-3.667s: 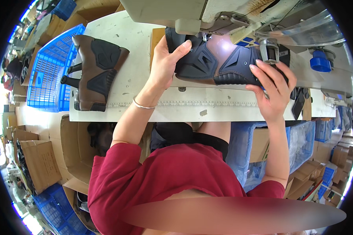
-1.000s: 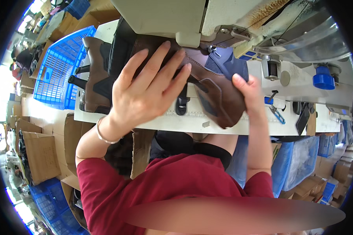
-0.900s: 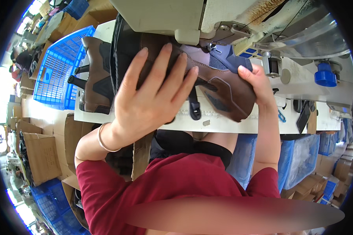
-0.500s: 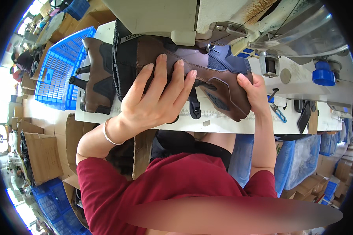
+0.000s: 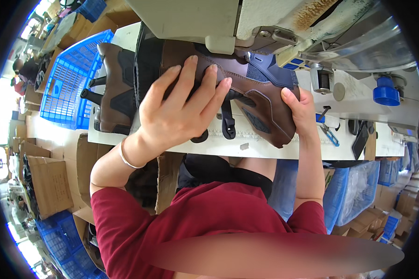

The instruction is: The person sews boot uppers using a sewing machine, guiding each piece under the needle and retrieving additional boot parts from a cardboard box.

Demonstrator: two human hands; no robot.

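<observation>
Beneath the head of a sewing machine (image 5: 191,23) lies a brown and black piece with stitched seams, which looks like a boot upper (image 5: 270,109). A black strap with a buckle (image 5: 228,128) hangs from its near side. My left hand (image 5: 174,111) rests on the brown and black part, palm down, fingers spread. At the right end, my right hand (image 5: 302,111) grips the edge of the upper, thumb on top and fingers mostly hidden underneath. The needle cannot be made out. Another similar brown upper (image 5: 116,100) lies left of the held one.
A blue plastic basket (image 5: 70,83) stands beyond the left end of the white table (image 5: 260,151). Right of my right hand lie blue-handled snips (image 5: 331,136) and a dark phone-like object (image 5: 360,145). Cardboard boxes (image 5: 46,186) stand on the left; plastic-lined blue crates (image 5: 358,190) are below the table.
The upper has turned slightly, its right-hand corner coming a little nearer to me. My left hand has slid slightly away from me and left. My right hand keeps its grip.
</observation>
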